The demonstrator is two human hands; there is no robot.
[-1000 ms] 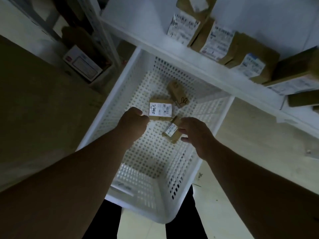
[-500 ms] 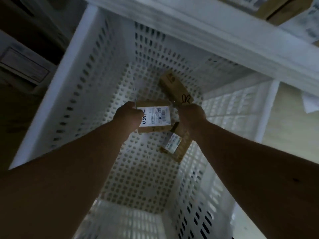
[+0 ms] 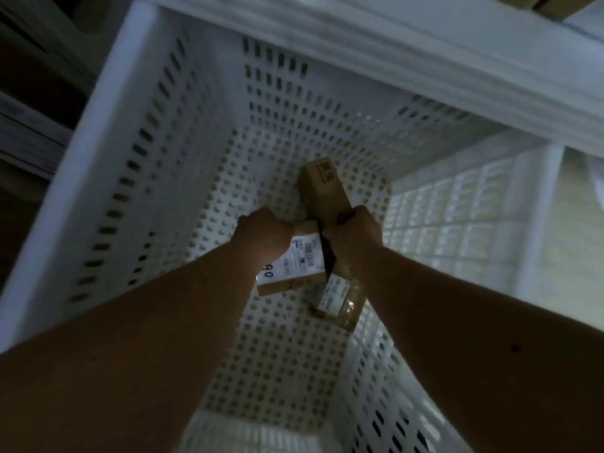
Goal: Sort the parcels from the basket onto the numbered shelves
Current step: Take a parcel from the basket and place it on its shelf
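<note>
White basket [image 3: 137, 165] — both hands on parcels.

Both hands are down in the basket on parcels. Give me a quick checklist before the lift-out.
1. Left hand grip on the labelled parcel: ok, fingers curled over its top edge.
2. Right hand grip on the long brown parcel: ok, curled round its near end.
3. Label readable: not ok, blurred and partly covered.
4. Third parcel free of the lift: cannot tell, it lies under the right wrist.
5. Basket rim clear above: not ok, shelf edge overhangs it.
</note>
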